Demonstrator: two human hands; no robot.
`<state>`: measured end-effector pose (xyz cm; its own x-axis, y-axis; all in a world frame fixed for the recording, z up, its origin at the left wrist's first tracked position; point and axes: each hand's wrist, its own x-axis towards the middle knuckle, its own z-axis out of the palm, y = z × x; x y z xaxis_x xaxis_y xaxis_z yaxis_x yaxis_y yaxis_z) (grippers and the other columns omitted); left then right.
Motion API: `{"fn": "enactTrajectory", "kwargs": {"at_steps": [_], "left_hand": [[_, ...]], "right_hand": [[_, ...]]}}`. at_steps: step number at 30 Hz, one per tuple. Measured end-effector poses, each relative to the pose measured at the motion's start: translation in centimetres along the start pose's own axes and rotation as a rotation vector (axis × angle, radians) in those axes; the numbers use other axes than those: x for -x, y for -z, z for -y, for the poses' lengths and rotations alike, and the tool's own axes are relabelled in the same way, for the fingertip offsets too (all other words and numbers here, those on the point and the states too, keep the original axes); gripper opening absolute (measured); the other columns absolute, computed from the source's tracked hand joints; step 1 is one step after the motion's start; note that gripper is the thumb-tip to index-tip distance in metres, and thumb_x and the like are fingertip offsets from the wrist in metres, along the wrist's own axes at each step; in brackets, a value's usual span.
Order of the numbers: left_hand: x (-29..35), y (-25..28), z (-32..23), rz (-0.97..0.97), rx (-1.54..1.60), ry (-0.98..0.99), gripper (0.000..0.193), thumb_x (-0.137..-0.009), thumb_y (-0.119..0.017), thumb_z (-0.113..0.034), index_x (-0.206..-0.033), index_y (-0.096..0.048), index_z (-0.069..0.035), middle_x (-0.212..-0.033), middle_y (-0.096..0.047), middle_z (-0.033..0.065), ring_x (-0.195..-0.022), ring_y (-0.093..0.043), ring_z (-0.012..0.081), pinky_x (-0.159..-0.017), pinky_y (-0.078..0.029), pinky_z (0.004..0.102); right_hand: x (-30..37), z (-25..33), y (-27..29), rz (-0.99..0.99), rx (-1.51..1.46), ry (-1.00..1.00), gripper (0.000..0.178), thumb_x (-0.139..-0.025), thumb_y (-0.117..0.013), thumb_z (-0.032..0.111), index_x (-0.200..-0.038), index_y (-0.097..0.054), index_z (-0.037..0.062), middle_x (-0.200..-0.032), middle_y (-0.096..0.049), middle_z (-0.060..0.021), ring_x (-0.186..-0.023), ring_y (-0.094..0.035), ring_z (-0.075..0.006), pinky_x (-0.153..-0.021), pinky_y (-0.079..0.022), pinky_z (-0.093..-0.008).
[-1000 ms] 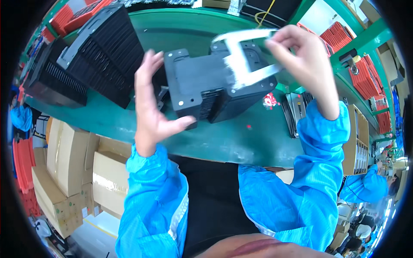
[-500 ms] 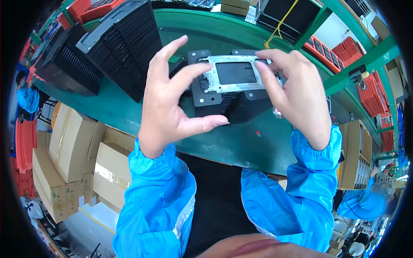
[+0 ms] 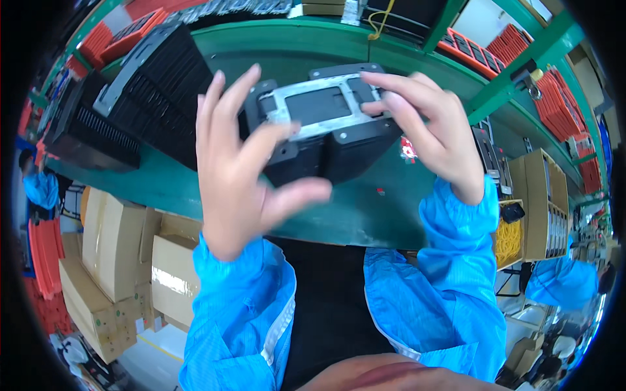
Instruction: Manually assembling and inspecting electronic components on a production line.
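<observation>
A thin silver metal frame with a rectangular window lies on top of a black block-like holder with corner plates. My left hand is open beside its left end, thumb stretched out in the air and blurred. The index fingertip of that hand is at the frame's lower left corner; whether it presses there I cannot tell. At the right end, my right hand has its fingers and thumb closed at the frame's edge. The fingers partly cover that end.
Tall black slotted racks stand on the green bench to the left. Cardboard boxes sit below it. At right are a box of yellow bands and a divided carton. Red trays and a yellow cord are at the back.
The view has shifted, and frame and holder appear farther left and more tilted. My left hand has drawn lower along the frame's left end. The right hand stays at the right end.
</observation>
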<state>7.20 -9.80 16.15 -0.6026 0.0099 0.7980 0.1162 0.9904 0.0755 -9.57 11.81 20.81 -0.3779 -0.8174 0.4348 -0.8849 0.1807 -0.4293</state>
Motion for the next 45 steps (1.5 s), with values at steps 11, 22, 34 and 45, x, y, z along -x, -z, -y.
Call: {"fn": "enactTrajectory", "kwargs": {"at_steps": [11, 22, 34, 45], "left_hand": [[13.9, -5.0, -6.1, 0.493, 1.264, 0.487, 0.016, -0.093, -0.069, -0.016, -0.092, -0.072, 0.000, -0.095, -0.072, 0.0131, -0.090, -0.070, 0.0275, -0.085, -0.056, 0.0393], [9.9, -9.6, -10.4, 0.570, 1.501, 0.374, 0.097, -0.096, -0.069, -0.031, -0.166, -0.004, -0.008, -0.155, -0.035, 0.0238, -0.123, -0.059, 0.0323, -0.096, -0.054, 0.0451], [13.3, -10.0, -12.1, 0.483, 1.848, 0.517, 0.103, -0.090, -0.075, -0.020, -0.166, -0.007, -0.008, -0.160, -0.026, 0.0263, -0.136, -0.048, 0.0397, -0.098, -0.053, 0.0444], [12.0, -10.3, -9.5, 0.499, 1.022, 0.045, 0.094, -0.072, -0.072, 0.000, -0.157, -0.040, -0.027, -0.159, -0.029, 0.0250, -0.130, -0.050, 0.0480, -0.106, -0.046, 0.0510]], "right_hand": [[23.5, -9.9, -6.2, -0.230, 0.892, -0.531, 0.027, -0.097, -0.065, 0.009, -0.121, -0.070, -0.0024, -0.115, -0.072, -0.0237, -0.107, -0.069, -0.0376, -0.091, -0.054, -0.0445], [21.7, -2.2, -7.6, -0.939, -0.114, -0.233, 0.017, -0.091, -0.067, -0.001, -0.108, -0.070, -0.0008, -0.113, -0.074, -0.0232, -0.103, -0.073, -0.0373, -0.092, -0.055, -0.0501], [17.9, 1.0, -10.7, -0.205, -1.023, -0.279, 0.026, -0.098, -0.064, 0.013, -0.118, -0.064, -0.0021, -0.109, -0.068, -0.0114, -0.104, -0.065, -0.0216, -0.094, -0.051, -0.0359], [17.2, -0.1, -12.7, -0.504, -1.333, -0.578, 0.022, -0.107, -0.060, 0.024, -0.112, -0.054, 0.0032, -0.110, -0.059, -0.0028, -0.099, -0.056, -0.0080, -0.086, -0.046, -0.0236]]}}
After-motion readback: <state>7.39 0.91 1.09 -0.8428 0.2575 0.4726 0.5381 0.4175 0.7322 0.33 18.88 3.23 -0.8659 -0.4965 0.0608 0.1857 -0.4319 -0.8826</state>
